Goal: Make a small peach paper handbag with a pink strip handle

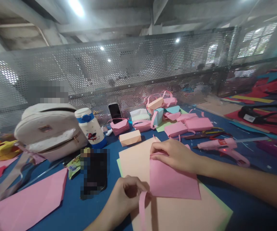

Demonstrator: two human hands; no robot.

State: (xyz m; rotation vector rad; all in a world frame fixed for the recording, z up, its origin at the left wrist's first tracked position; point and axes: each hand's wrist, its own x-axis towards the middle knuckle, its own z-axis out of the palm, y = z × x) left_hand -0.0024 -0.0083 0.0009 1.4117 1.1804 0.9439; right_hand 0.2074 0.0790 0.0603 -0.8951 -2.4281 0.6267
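A folded piece of pink paper (174, 183) lies over peach paper sheets (182, 213), which have green paper beneath them. My right hand (174, 155) is closed on the pink paper's upper left edge, thumb and fingers pinching it. My left hand (129, 195) is closed at the lower left corner of that paper, pinching a narrow pink paper strip (142, 208) that curls down toward me. The fingertips there are partly hidden, so I cannot tell whether they also grip the pink paper.
A pink hot glue gun (225, 147) with a red light lies at right, near scissors (208, 134). Several small paper bags (175, 129) stand at the back. A white backpack (49, 128), a bottle (91, 128) and a black phone (96, 173) are at left, before a perforated metal screen (129, 70).
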